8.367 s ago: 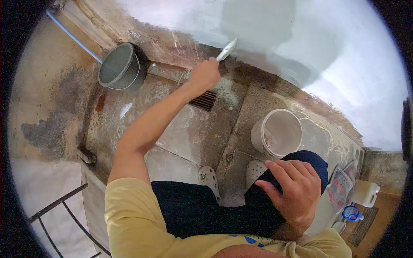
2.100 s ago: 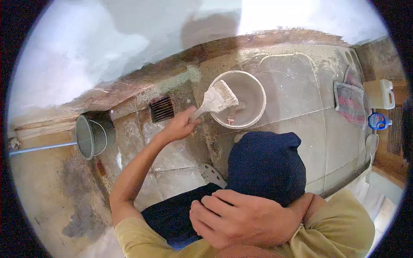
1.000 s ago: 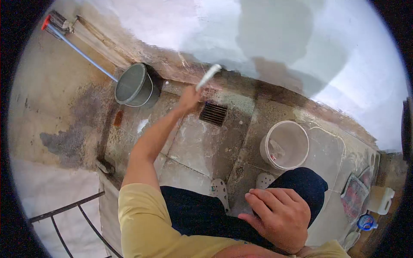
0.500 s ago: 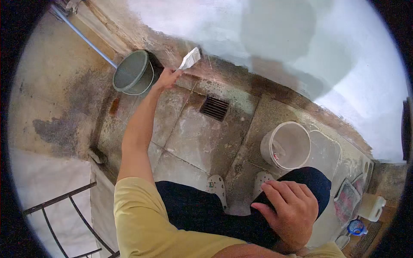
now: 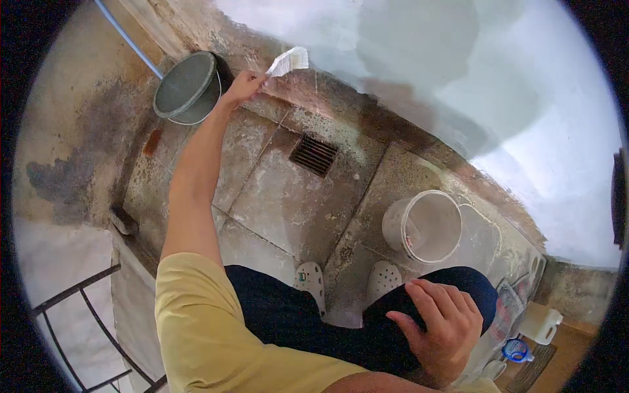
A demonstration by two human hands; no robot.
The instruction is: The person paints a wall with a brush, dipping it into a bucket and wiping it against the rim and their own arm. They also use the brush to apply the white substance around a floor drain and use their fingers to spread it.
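I see the paintbrush (image 5: 288, 62) at the upper middle-left of the frame, its pale bristles pressed against the base of the wall (image 5: 406, 72), right where the wet grey coating meets the bare, stained strip above the floor. My left hand (image 5: 244, 86) is closed around its handle, arm stretched far up and out. Just left of that hand a dark bucket (image 5: 187, 88) stands in the corner, with a blue pipe (image 5: 124, 36) running up from behind it. Below the brush, a floor drain grate (image 5: 313, 156) sits in the stained tiles. Lower right, a white pail (image 5: 424, 226) stands on the floor; something lies inside it, I think a stirring tool, but it is too small to tell. My right hand (image 5: 440, 324) rests flat on my knee, fingers spread, holding nothing.
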